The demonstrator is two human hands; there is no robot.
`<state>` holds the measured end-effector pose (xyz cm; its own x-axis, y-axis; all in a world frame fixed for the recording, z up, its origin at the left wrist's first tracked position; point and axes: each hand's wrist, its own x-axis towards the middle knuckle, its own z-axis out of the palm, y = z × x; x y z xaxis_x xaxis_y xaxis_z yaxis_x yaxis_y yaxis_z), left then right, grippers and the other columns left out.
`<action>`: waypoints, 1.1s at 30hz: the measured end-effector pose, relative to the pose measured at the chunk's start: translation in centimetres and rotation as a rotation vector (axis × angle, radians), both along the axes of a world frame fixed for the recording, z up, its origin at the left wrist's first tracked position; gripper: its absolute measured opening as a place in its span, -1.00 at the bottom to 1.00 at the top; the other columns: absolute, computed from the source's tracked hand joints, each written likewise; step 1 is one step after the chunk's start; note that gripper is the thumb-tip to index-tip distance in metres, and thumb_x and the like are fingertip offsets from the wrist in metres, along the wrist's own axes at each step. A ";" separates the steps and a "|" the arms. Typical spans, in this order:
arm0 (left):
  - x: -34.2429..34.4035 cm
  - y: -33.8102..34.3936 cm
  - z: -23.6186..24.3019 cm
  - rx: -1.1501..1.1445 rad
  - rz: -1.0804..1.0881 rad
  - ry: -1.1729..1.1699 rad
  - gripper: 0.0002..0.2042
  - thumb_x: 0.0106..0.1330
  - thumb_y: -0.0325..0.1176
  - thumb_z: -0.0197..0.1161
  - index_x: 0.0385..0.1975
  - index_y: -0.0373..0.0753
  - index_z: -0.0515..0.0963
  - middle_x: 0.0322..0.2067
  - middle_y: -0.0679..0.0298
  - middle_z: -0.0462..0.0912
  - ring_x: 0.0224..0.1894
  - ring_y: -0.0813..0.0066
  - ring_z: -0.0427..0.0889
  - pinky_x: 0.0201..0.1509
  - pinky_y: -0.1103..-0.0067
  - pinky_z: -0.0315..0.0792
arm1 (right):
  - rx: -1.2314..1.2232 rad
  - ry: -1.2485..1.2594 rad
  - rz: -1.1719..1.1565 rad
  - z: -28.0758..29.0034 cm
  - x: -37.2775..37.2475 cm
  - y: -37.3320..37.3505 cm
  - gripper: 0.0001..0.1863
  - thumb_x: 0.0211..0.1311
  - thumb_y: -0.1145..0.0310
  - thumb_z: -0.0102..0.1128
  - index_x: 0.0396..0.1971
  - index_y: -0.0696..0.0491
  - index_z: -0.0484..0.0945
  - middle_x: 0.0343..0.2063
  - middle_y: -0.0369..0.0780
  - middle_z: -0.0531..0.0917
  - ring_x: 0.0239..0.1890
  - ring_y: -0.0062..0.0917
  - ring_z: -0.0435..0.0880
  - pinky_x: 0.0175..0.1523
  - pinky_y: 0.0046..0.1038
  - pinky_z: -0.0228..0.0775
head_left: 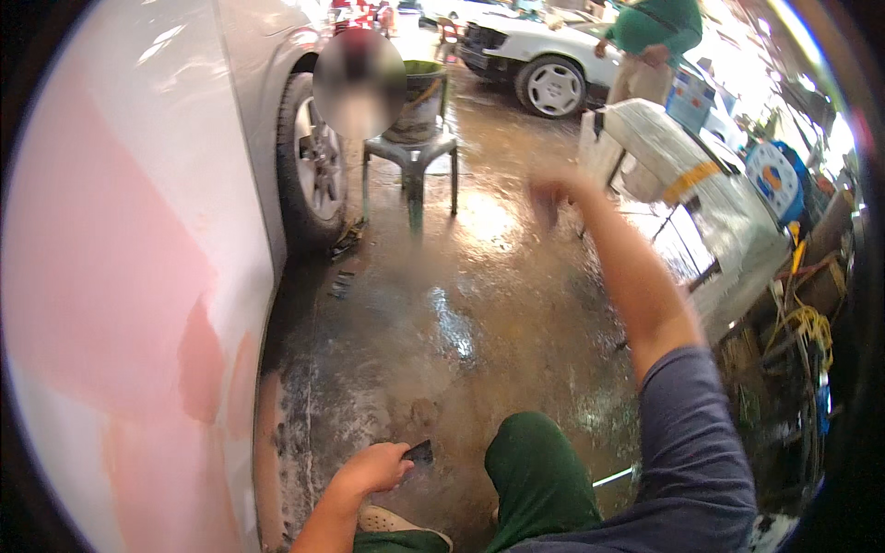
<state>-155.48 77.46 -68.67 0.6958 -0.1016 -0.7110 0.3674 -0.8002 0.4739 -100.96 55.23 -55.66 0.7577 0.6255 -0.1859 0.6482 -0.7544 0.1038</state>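
My left hand (376, 467) is low in front of me, its fingers closed round a small dark flat piece (419, 452) that looks like sandpaper. To its left stands a silver-white car body panel (55, 166) with smooth pink patches (129, 276). My right arm is stretched forward, and my right hand (560, 195) hangs in the air over the wet floor, bent down at the wrist. Motion smears its fingers, so I cannot make out whether they hold anything.
Ahead, a bucket (417, 111) rests on a plastic stool (412, 158) beside the car's wheel (316, 157). A plastic-wrapped car part (728, 207) stands at the right, with yellow cord (811, 332) nearby. Further back are a person in green (654, 32) and a white car (502, 55).
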 end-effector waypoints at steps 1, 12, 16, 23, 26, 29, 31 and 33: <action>0.6 -0.6 -0.2 0.006 -0.021 -0.027 -0.69 0.45 -0.19 0.16 0.00 -0.28 0.55 -0.11 -0.06 0.69 -0.01 -0.11 0.64 0.02 0.11 0.49 | 0.040 -0.247 0.000 8.4 1.2 -0.4 -0.75 0.08 0.17 0.32 -0.51 0.07 0.70 -0.49 -0.16 0.70 -0.42 -0.44 0.65 -0.28 -0.32 0.54; 2.2 -0.4 -8.9 0.004 0.211 -0.370 -0.59 0.42 -0.13 0.20 0.05 -0.36 0.54 -0.04 -0.16 0.66 0.07 -0.15 0.61 0.09 0.15 0.47 | 0.360 -0.426 0.069 10.4 -2.8 -0.1 -0.70 0.19 0.18 0.26 -0.29 0.12 0.70 -0.32 -0.04 0.70 -0.27 -0.31 0.67 -0.17 -0.27 0.53; -1.5 0.2 -9.0 -0.144 0.823 -0.436 -0.53 0.44 -0.15 0.21 0.18 -0.38 0.47 0.07 -0.10 0.64 0.14 -0.06 0.60 0.18 0.21 0.47 | 0.230 0.197 -0.013 -11.7 -18.3 -9.6 -0.67 0.23 0.18 0.24 -0.21 0.14 0.71 -0.25 0.01 0.70 -0.22 -0.27 0.68 -0.13 -0.25 0.53; -17.1 -10.2 6.4 -1.043 2.046 -0.189 -0.51 0.46 -0.23 0.23 0.30 -0.30 0.37 0.14 0.08 0.58 0.16 0.07 0.60 0.21 0.11 0.53 | 0.321 1.373 0.015 -9.7 -60.2 -47.3 -0.62 0.31 0.19 0.20 -0.07 0.17 0.71 -0.15 0.09 0.70 -0.13 -0.19 0.70 -0.06 -0.23 0.52; -22.2 -11.8 14.5 -1.028 1.997 -0.209 -0.54 0.50 -0.16 0.16 0.28 -0.27 0.40 0.18 0.11 0.57 0.21 0.05 0.57 0.30 0.05 0.45 | -0.212 1.394 -0.206 -2.0 -62.4 -50.4 -0.59 0.26 0.18 0.23 0.00 0.13 0.67 -0.09 0.08 0.69 -0.03 -0.14 0.68 0.02 -0.16 0.52; -21.5 -13.2 23.3 -1.064 1.879 -0.278 -0.51 0.42 -0.19 0.34 0.20 -0.41 0.50 0.02 0.15 0.67 -0.01 0.21 0.66 0.17 0.35 0.53 | -0.510 1.205 -0.254 1.7 -58.5 -52.5 -0.54 0.21 0.18 0.27 0.06 0.10 0.62 -0.03 0.08 0.68 0.06 -0.08 0.66 0.11 -0.10 0.52; -18.7 -14.5 26.1 -0.946 1.462 -0.537 -0.43 0.38 -0.09 0.36 0.23 -0.38 0.48 0.06 0.15 0.66 0.01 0.17 0.67 0.20 0.38 0.55 | -0.540 0.939 -0.297 2.3 -52.8 -52.9 -0.50 0.17 0.18 0.30 0.11 0.07 0.59 0.01 0.07 0.67 0.12 -0.05 0.65 0.17 -0.05 0.52; -19.5 -12.4 30.4 -0.958 1.845 -0.280 -0.53 0.50 -0.08 0.17 0.25 -0.24 0.43 0.16 0.12 0.59 0.20 0.06 0.58 0.29 0.05 0.46 | 0.143 0.644 -0.628 6.6 -47.7 -44.0 -0.53 0.22 0.21 0.21 0.10 0.08 0.55 0.06 0.22 0.55 0.10 0.18 0.59 0.17 0.00 0.51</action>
